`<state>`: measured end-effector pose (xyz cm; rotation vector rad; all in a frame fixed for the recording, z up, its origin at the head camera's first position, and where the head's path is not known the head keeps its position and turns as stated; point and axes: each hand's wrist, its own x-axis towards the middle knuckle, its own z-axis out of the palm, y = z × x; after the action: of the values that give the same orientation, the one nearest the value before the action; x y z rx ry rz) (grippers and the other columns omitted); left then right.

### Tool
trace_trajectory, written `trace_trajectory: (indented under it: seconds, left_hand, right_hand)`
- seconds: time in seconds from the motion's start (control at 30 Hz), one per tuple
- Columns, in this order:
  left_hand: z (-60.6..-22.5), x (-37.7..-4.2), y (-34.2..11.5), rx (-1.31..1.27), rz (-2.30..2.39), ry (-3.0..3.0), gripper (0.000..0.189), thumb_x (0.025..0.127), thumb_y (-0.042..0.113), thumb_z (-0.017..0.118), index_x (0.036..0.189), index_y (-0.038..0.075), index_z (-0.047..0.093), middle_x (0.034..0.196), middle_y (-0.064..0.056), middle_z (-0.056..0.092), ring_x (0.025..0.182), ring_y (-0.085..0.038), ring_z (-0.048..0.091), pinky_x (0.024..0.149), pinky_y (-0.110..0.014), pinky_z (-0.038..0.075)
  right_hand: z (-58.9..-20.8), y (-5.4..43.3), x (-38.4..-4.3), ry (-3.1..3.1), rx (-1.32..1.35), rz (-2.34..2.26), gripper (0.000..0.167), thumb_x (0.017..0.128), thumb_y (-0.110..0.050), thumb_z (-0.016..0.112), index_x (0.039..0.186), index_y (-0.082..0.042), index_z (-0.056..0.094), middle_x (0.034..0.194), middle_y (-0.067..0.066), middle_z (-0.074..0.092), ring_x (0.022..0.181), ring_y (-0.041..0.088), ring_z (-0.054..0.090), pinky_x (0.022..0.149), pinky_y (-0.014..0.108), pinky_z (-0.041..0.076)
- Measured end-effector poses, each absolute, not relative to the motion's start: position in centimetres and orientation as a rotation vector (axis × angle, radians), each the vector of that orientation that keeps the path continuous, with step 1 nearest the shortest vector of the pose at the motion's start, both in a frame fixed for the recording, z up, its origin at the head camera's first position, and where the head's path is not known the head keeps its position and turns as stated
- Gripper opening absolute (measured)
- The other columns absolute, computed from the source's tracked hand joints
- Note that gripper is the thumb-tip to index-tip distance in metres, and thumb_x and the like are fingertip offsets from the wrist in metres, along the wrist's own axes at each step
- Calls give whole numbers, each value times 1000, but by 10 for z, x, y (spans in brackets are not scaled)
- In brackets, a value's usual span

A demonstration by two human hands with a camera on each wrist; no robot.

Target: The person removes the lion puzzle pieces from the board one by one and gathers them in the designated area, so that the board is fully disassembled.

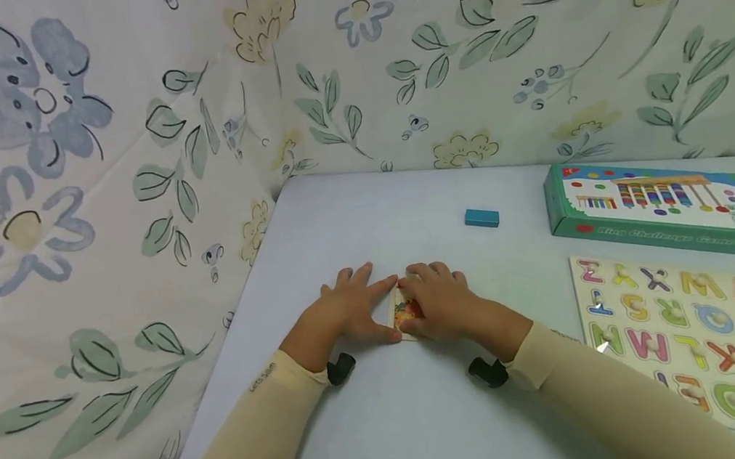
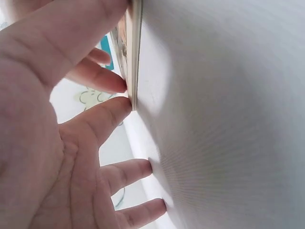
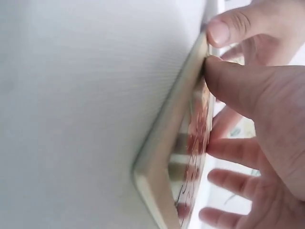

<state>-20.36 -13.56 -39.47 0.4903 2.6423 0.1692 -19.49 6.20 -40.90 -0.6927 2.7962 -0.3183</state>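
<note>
A small wood-framed board (image 1: pixel 405 312) with a red, orange and green picture lies flat on the white table, partly hidden by the hands. My left hand (image 1: pixel 352 309) spreads its fingers at the board's left side. Its thumb and index fingertip touch the board's edge (image 2: pixel 135 57) near the two corners, while other fingertips rest on the table. My right hand (image 1: pixel 442 301) lies over the board's right part. In the right wrist view, its thumb (image 3: pixel 233 83) presses beside the pale frame (image 3: pixel 164 124) and its index finger touches the picture; its remaining fingers extend outward.
A blue block (image 1: pixel 482 218) lies beyond the hands. At the back right is a green Ring Challenge Game box (image 1: pixel 667 209), with a letter puzzle board (image 1: pixel 675 337) in front of it. Floral cloth (image 1: pixel 356 99) hangs behind the table (image 1: pixel 384 425) and on its left.
</note>
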Motion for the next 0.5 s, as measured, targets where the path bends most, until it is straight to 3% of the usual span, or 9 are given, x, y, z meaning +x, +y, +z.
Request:
trace_trajectory:
  seconds: [0.27, 0.5]
  left_hand:
    - [-396, -205, -138, 483, 177, 2620, 101, 78, 69, 77, 161, 44, 26, 172, -6, 12, 155, -38, 14, 114, -72, 27]
    - [-398, -207, -137, 474, 187, 2635, 102, 77, 70, 78, 161, 46, 25, 172, -5, 11, 156, -39, 12, 115, -72, 24]
  right_hand:
    - [-401, 53, -205, 2763, -639, -439, 69, 77, -47, 89, 133, -13, 66, 145, 8, 50, 133, 34, 41, 101, 56, 45]
    - [-392, 48, -215, 2770, -664, -371, 64, 73, -45, 93, 122, -12, 69, 139, 10, 52, 127, 33, 43, 102, 56, 43]
